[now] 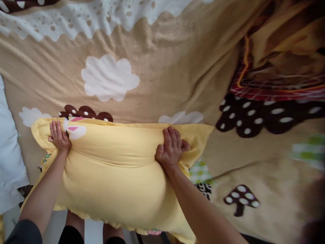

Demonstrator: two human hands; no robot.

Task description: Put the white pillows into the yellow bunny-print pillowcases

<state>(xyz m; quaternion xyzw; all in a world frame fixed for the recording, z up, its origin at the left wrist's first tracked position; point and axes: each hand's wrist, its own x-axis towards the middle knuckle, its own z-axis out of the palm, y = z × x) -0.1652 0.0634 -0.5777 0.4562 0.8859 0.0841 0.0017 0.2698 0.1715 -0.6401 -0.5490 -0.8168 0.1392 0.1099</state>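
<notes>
Head view, pillow: a yellow pillow (114, 173) is lying lower centre-left, long axis left to right.
Left hand (59, 137): fingers are pinching its upper-left corner.
Right hand (171, 147): fingers are bunching its upper-right edge.
Beneath: tan patterned blanket (162, 74).

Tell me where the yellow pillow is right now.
In the head view, the yellow pillow sits low and left of centre on the tan blanket, gripped at its far corners by both hands.

A bedroom in a home. A bed (162, 78) fills the view under a tan mushroom-print blanket (177, 61). A yellow pillow (114, 169) lies on it.
</notes>
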